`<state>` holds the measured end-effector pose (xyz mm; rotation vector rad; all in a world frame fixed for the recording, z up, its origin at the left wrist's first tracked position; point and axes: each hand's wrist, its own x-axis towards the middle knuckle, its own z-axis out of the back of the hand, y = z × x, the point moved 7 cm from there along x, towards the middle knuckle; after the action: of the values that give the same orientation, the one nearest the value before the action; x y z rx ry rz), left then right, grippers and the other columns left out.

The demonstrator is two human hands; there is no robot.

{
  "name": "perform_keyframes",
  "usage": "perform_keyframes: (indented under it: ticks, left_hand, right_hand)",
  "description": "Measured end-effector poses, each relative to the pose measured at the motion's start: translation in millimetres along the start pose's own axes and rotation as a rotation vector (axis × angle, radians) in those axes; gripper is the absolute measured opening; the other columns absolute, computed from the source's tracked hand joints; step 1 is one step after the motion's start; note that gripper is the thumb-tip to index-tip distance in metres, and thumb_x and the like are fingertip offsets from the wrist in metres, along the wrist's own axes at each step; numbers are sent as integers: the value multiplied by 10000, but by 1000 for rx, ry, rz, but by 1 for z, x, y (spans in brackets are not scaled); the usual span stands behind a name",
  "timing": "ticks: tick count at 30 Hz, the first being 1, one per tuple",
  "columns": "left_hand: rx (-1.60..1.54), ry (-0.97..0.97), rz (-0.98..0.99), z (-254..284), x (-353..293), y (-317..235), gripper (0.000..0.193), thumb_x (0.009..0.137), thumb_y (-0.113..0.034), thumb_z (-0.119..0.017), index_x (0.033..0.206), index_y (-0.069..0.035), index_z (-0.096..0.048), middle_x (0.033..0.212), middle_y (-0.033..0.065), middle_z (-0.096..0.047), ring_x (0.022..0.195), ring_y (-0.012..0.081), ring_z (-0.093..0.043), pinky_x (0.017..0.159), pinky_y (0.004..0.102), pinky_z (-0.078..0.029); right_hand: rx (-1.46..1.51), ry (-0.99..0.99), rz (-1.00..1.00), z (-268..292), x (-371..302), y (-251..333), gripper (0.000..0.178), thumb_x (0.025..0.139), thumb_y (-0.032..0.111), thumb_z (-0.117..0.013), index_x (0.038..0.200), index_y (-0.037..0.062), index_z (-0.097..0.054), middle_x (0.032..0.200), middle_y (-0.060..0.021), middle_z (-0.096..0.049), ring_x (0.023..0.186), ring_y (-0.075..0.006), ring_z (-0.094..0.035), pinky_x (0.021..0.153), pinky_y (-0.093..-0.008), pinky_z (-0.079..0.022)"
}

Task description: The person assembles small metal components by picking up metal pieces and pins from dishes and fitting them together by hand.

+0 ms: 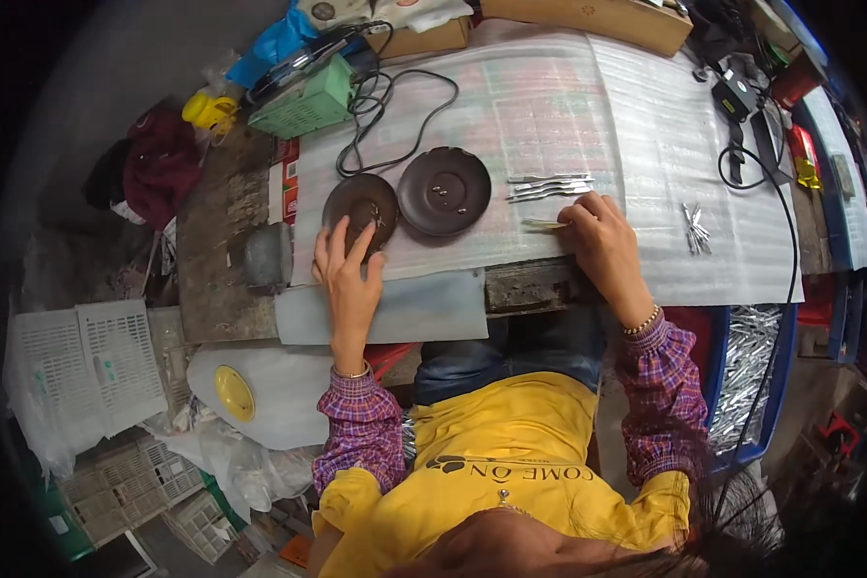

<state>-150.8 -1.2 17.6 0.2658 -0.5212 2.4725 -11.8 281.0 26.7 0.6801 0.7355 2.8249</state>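
Two round dark brown dishes stand side by side on the white foam sheet. My left hand (349,270) reaches over the near edge of the left dish (333,200), fingers apart, with the fingertips near a few tiny pieces inside; I see nothing held. A few small shiny bits lie in the right dish (422,212). My right hand (602,241) has its fingers closed on a thin, pale yellowish metal piece (544,223) that points left; its exact kind is unclear. Just beyond it lies a row of several slender silver metal pieces (549,187).
A small pile of silver metal pieces (696,229) rests farther right. A blue bin (747,385) full of similar pieces stands below the table's right side. A green box (303,101) with a black cable (424,75) sits at the far left, and a cardboard box (588,21) at the back.
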Motion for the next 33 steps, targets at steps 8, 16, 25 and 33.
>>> perform_keyframes:
  ticks: [8, 16, 25, 33]
  left_hand:
    - [40, -117, -53, 3, -4, -8, 253, 761, -125, -641, 1012, -136, -675, 1192, 55, -563, 1184, 281, -444, 984, 458, -267]
    - [-290, -167, -26, 7, 5, 3, 121, 709, -36, -669, 829, -49, -663, 977, 67, -650, 1009, 263, -582, 885, 352, -407]
    - [-507, -210, 102, 14, 11, 13, 86, 746, 11, -652, 830, 0, -645, 857, 68, -647, 822, 167, -603, 774, 272, -455]
    - [-654, -232, 237, 7, 12, 27, 82, 764, 10, -656, 845, 1, -650, 837, 29, -634, 754, 84, -561, 686, 216, -438]
  right_hand:
    - [429, -30, -99, 28, -11, 9, 176, 713, -27, -630, 873, 27, -579, 820, -61, -514, 745, -196, -537, 626, -295, -438]
    - [1698, 153, -842, -11, -99, 11, 137, 877, 167, -598, 907, 46, -542, 727, 15, -516, 624, -66, -503, 585, -216, -445]
    - [1800, 67, -983, -35, -128, 25, 107, 822, 90, -634, 832, 32, -545, 780, -70, -598, 673, -157, -632, 677, -308, -563]
    - [1729, 132, -922, -41, -131, 33, 102, 817, 36, -642, 899, 9, -587, 832, -99, -651, 753, -156, -652, 708, -272, -548]
